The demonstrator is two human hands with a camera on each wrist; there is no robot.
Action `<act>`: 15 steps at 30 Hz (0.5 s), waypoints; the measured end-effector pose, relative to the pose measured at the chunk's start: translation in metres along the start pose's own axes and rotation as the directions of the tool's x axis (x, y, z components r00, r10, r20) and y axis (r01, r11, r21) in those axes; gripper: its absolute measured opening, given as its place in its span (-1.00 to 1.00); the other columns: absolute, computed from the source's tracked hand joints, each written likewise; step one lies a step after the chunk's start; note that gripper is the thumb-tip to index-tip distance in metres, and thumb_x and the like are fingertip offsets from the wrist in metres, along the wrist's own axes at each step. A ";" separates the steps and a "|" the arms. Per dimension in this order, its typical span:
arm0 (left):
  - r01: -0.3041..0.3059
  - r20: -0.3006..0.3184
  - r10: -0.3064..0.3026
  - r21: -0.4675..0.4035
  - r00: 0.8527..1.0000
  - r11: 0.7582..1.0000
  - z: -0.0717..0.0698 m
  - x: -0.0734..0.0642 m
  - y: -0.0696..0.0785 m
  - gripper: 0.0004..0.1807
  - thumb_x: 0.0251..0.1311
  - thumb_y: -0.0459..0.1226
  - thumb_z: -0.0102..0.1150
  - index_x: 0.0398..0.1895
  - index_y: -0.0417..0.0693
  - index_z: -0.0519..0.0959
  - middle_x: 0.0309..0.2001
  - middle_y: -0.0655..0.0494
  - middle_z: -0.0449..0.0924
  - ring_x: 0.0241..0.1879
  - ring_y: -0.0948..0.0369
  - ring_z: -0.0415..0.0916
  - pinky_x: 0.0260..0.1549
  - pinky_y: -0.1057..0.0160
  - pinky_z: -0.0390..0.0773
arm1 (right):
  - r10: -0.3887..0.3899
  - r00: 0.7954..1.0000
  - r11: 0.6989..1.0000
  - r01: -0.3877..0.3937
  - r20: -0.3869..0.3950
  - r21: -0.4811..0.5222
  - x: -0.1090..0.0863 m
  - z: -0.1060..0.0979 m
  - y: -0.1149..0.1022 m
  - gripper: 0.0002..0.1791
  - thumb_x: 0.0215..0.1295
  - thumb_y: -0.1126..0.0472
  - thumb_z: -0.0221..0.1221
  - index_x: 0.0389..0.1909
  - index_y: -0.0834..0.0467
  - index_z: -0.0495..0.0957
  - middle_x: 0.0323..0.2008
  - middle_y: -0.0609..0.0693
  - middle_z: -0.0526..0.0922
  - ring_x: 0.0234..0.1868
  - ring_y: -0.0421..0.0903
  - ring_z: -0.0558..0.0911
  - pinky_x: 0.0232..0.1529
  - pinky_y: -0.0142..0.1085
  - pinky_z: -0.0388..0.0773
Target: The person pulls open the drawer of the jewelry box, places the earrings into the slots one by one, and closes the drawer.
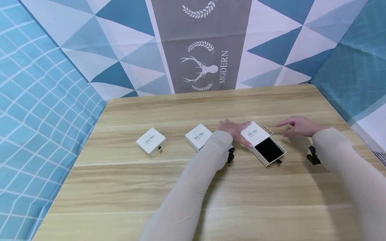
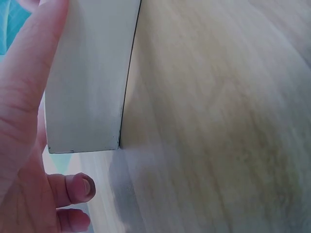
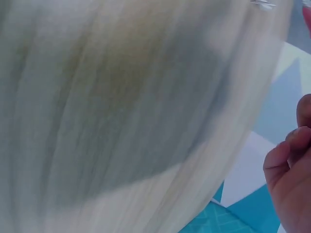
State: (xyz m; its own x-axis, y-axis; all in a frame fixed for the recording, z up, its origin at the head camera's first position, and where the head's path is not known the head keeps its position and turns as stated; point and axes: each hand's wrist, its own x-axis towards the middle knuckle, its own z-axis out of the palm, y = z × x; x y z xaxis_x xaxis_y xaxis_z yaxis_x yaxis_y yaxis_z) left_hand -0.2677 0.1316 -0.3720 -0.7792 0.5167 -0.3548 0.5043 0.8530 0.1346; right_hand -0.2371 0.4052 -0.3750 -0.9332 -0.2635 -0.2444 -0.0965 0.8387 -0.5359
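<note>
My left hand [image 1: 233, 130] grips the white cover of a small drawer-style gift box [image 1: 255, 134] at the right of the table. In the left wrist view a finger lies along the box's pale side wall [image 2: 90, 82]. The drawer [image 1: 269, 150] is pulled partway out toward me, showing a black lining and a black ribbon tab. Just beyond the box lies a gold-coloured chain-like piece [image 1: 267, 130], apparently jewellery. My right hand [image 1: 301, 126] hovers to its right, index finger stretched toward it and holding nothing. A shiny bit [image 3: 263, 5] shows at the right wrist view's top edge.
Two similar white boxes, one in the middle [image 1: 199, 136] and one at the left [image 1: 151, 142], stand on the wooden table [image 1: 120, 187]. My left forearm passes close to the middle box and partly covers it. Patterned cloth [image 1: 129, 43] hangs behind the table.
</note>
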 end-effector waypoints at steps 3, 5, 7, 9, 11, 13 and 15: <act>-0.002 0.005 0.002 0.001 1.000 1.000 0.001 0.000 0.001 0.12 -0.22 0.46 0.19 0.47 0.64 -0.12 0.33 0.38 0.33 -0.08 0.22 0.19 -0.05 0.26 0.14 | -0.031 0.999 0.999 0.031 -0.005 -0.040 0.009 0.004 0.002 -0.49 0.06 0.19 0.38 0.04 0.32 0.57 0.05 0.46 0.43 0.05 0.31 0.39 0.02 0.20 0.34; -0.003 0.005 0.003 -0.001 1.000 1.000 0.000 0.000 0.001 0.12 -0.21 0.46 0.19 0.47 0.63 -0.12 0.33 0.38 0.33 -0.10 0.22 0.19 -0.06 0.26 0.14 | -0.054 0.998 0.995 0.052 -0.017 -0.089 0.014 0.006 0.002 -0.52 0.04 0.20 0.39 0.00 0.31 0.61 -0.02 0.42 0.49 -0.02 0.25 0.42 -0.05 0.13 0.37; -0.001 0.007 0.001 -0.004 1.000 1.000 0.000 0.000 0.001 0.12 -0.21 0.45 0.19 0.47 0.63 -0.12 0.33 0.39 0.33 -0.10 0.22 0.19 -0.07 0.26 0.14 | -0.065 0.998 0.991 0.062 -0.021 -0.122 0.017 0.007 0.004 -0.53 0.02 0.19 0.40 -0.03 0.30 0.63 -0.07 0.38 0.54 -0.07 0.19 0.44 -0.10 0.06 0.39; 0.004 0.011 -0.004 -0.011 1.000 1.000 0.000 0.000 0.001 0.12 -0.21 0.45 0.20 0.47 0.64 -0.12 0.33 0.39 0.33 -0.09 0.22 0.19 -0.06 0.27 0.14 | -0.074 0.997 0.986 0.071 -0.015 -0.154 0.021 0.008 0.004 -0.54 0.00 0.16 0.41 -0.05 0.28 0.64 -0.13 0.32 0.57 -0.12 0.14 0.46 -0.16 -0.01 0.40; 0.012 0.015 -0.012 -0.014 1.000 1.000 0.000 0.001 0.001 0.12 -0.21 0.45 0.20 0.47 0.65 -0.13 0.33 0.40 0.32 -0.08 0.22 0.19 -0.05 0.27 0.14 | -0.086 0.996 0.980 0.083 -0.005 -0.181 0.024 0.009 0.004 -0.53 -0.01 0.14 0.42 -0.06 0.27 0.65 -0.19 0.27 0.58 -0.17 0.10 0.46 -0.20 -0.07 0.41; 0.017 0.020 -0.016 -0.016 1.000 1.000 0.001 0.001 0.001 0.12 -0.21 0.45 0.20 0.47 0.66 -0.14 0.34 0.41 0.31 -0.06 0.22 0.20 -0.04 0.27 0.14 | -0.101 0.995 0.974 0.100 0.003 -0.202 0.026 0.010 0.002 -0.53 -0.02 0.13 0.42 -0.07 0.26 0.66 -0.25 0.21 0.57 -0.24 0.05 0.45 -0.26 -0.13 0.39; 0.025 0.022 -0.024 -0.021 0.999 0.999 0.001 0.001 0.001 0.12 -0.21 0.44 0.21 0.46 0.67 -0.13 0.34 0.43 0.30 -0.04 0.22 0.19 -0.02 0.26 0.13 | -0.116 0.993 0.970 0.114 0.006 -0.215 0.028 0.011 0.000 -0.54 -0.05 0.14 0.42 -0.08 0.26 0.67 -0.31 0.16 0.54 -0.30 0.01 0.41 -0.32 -0.18 0.36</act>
State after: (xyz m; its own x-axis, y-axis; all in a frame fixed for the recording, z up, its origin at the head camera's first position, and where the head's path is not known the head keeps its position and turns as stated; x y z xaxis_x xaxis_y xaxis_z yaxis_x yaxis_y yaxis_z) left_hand -0.2675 0.1327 -0.3728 -0.7826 0.4942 -0.3785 0.4769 0.8668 0.1456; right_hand -0.2596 0.3928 -0.3906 -0.9136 -0.3617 -0.1855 -0.2749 0.8859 -0.3735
